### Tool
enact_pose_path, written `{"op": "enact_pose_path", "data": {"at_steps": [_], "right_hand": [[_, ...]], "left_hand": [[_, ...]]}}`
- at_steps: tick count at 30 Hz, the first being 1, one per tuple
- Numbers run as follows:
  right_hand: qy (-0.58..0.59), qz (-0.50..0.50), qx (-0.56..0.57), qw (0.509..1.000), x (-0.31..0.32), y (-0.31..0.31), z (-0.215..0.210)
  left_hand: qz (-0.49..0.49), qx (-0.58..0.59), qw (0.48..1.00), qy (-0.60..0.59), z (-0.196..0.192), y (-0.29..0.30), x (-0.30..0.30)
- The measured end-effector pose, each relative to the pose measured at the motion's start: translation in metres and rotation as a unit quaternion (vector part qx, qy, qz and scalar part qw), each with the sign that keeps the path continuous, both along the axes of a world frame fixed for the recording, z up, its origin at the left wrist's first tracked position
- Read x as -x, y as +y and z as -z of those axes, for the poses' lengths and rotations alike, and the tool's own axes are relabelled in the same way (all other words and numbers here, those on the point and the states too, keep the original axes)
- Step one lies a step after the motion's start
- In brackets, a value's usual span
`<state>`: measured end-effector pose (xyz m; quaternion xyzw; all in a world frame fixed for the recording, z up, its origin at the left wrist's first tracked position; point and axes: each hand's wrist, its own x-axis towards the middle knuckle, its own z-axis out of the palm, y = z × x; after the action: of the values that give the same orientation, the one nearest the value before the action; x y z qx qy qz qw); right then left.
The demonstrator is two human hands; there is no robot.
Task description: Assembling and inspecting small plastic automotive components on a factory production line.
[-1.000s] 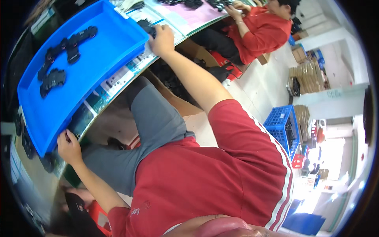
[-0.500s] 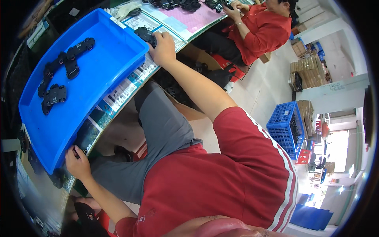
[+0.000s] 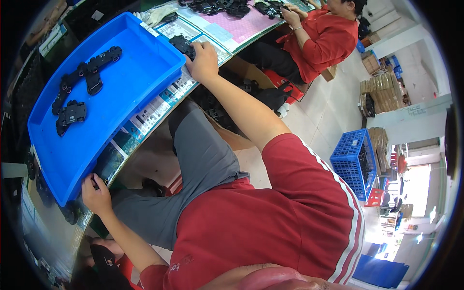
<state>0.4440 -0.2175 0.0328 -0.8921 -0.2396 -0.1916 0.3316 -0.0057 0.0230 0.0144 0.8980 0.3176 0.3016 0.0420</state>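
My right hand is closed on the edge of a black toy-car chassis-like part, on the table just beyond the right end of a large blue tray. My left hand is beside the tray's near left corner, its fingers curled together. Something small and dark shows between them, too little of it to name. Several similar black wheeled parts lie in the tray, some touching one another in a bent row.
Printed sheets lie along the table edge. A co-worker in red sits at the far right, handling black parts by a pink mat. White gloves lie behind the tray. A blue crate stands on the floor to the right.
The whole view has shifted slightly. My hands keep about the same places, the right on the black part and the left by the tray corner.
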Motion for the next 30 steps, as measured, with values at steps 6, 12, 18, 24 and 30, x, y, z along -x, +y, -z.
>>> {"op": "enact_pose_path", "data": {"at_steps": [6, 12, 18, 24, 30], "right_hand": [[-0.023, -0.001, 0.015, 1.0, -0.0027, 0.0028, -0.0052], [-0.016, -0.001, 0.018, 1.0, 0.0003, 0.0046, -0.0026], [-0.034, 0.007, 0.032, 0.999, -0.0016, 0.0036, -0.0002], [-0.023, 0.019, 0.037, 0.999, 0.0035, 0.0023, 0.0011], [-0.036, 0.026, 0.034, 0.998, 0.0037, 0.0081, -0.0002]], "left_hand": [[-0.007, -0.008, 1.0, -0.004, -0.0002, 0.0023, -0.0015], [0.006, 0.0, 1.0, 0.008, 0.0013, 0.0042, 0.0034], [0.003, -0.01, 1.0, 0.007, 0.002, 0.0006, 0.0017], [0.005, -0.014, 1.0, 0.026, 0.0056, 0.0011, 0.0039], [0.005, -0.032, 0.999, 0.022, -0.0003, 0.0032, 0.0008]]}}
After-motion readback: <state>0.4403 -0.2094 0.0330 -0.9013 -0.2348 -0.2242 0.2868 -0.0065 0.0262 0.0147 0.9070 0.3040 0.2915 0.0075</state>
